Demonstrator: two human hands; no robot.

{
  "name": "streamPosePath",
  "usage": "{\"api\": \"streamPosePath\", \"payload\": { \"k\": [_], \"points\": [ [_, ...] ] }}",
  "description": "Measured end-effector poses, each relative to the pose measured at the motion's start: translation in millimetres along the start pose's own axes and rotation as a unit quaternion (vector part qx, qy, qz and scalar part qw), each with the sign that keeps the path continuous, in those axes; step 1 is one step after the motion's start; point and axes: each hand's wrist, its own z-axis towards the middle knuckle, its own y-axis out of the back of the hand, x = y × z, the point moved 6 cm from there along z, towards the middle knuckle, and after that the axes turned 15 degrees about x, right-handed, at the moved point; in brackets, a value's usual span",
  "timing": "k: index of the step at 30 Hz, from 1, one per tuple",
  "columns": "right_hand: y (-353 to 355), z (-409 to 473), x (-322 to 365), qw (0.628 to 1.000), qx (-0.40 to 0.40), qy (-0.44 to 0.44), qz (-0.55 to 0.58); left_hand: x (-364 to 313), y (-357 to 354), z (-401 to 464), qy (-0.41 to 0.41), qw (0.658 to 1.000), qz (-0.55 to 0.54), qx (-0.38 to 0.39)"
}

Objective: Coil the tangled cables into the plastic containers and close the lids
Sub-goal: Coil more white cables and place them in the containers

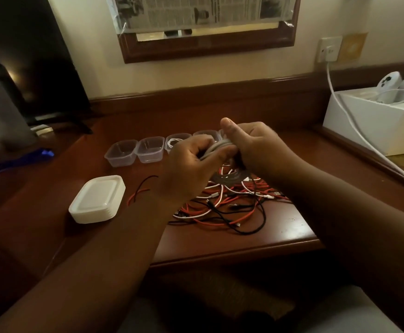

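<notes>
both my hands are up over the middle of the wooden desk [280, 219], meeting around a coiled white cable [216, 148]. my left hand [191, 169] has its fingers curled round the coil from the 9 o'clock side, thumb laid along the strands. my right hand [251, 145] is closed on the same coil from 3 o'clock, with the thumb sticking up toward 12.

under my hands, toward 6 o'clock, lies the tangle of red, white and black cables [229, 207], with a red and black wire [140, 191] straying out at 9 o'clock.

a row of clear plastic containers [136, 152] stands open at 12 o'clock behind my hands; the ones at the left end look empty, and one further along has a white cable [172, 142] in it. the stack of white lids [97, 199] sits at 9 o'clock.
</notes>
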Motion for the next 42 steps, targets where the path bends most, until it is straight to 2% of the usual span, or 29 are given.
{"api": "streamPosePath", "payload": {
  "k": [2, 3, 6, 10, 13, 15, 16, 19, 21, 26, 29, 32, 37, 38, 40, 42],
  "points": [
    [-3.2, 8.4, -18.0, 0.993, 0.045, -0.028, 0.103, 9.8, 2.0, 7.4, 0.007, 1.0, -0.019, 0.007],
    [-5.5, 12.4, -27.5, 0.979, 0.079, -0.049, 0.184, 16.9, 4.2, 11.4, 0.012, 0.999, -0.028, 0.011],
    [-8.7, 20.4, -43.8, 0.898, 0.194, -0.056, 0.391, 41.0, 10.4, 22.8, 0.04, 0.995, -0.089, 0.021],
    [-0.7, 38.1, -67.2, 0.843, 0.261, -0.018, 0.47, 72.1, 4.9, 43.1, 0.073, 0.981, -0.172, 0.047],
    [6.8, 60.8, -88.9, 0.821, 0.254, 0.0, 0.512, 96.9, 0.7, 61.0, 0.097, 0.967, -0.236, -0.003],
    [9.4, 77.2, -102.8, 0.823, 0.241, 0.005, 0.515, 112.5, -4.8, 71.7, 0.113, 0.959, -0.258, -0.034],
    [12.0, 86.0, -111.2, 0.839, 0.227, 0.001, 0.494, 122.0, -8.0, 75.2, 0.123, 0.955, -0.266, -0.046],
    [22.1, 105.0, -138.3, 0.926, 0.156, -0.037, 0.342, 150.8, -15.1, 75.7, 0.141, 0.951, -0.264, -0.077],
    [22.3, 110.5, -156.5, 0.944, 0.143, -0.058, 0.291, 171.9, -18.7, 71.0, 0.157, 0.953, -0.241, -0.097],
    [16.4, 117.2, -185.5, 0.946, 0.166, -0.066, 0.272, 192.5, -24.6, 71.9, 0.155, 0.969, -0.176, -0.077],
    [15.2, 116.4, -192.4, 0.92, 0.182, -0.066, 0.34, 193.2, -30.4, 78.4, 0.151, 0.966, -0.205, -0.041],
    [13.7, 112.6, -196.0, 0.9, 0.17, -0.079, 0.393, 192.4, -34.2, 80.8, 0.128, 0.975, -0.182, -0.02],
    [1.5, 110.2, -194.2, 0.815, 0.215, -0.116, 0.525, 180.9, -37.9, 80.1, 0.089, 0.974, -0.208, 0.02],
    [0.3, 109.6, -196.7, 0.817, 0.216, -0.13, 0.519, 178.9, -39.0, 79.5, 0.084, 0.978, -0.189, 0.034],
    [3.0, 108.4, -201.5, 0.844, 0.214, -0.141, 0.47, 178.3, -40.7, 77.7, 0.079, 0.983, -0.155, 0.058],
    [4.9, 105.0, -197.3, 0.866, 0.249, -0.114, 0.418, 177.1, -42.1, 75.8, 0.079, 0.98, -0.169, 0.069]
  ]
}}
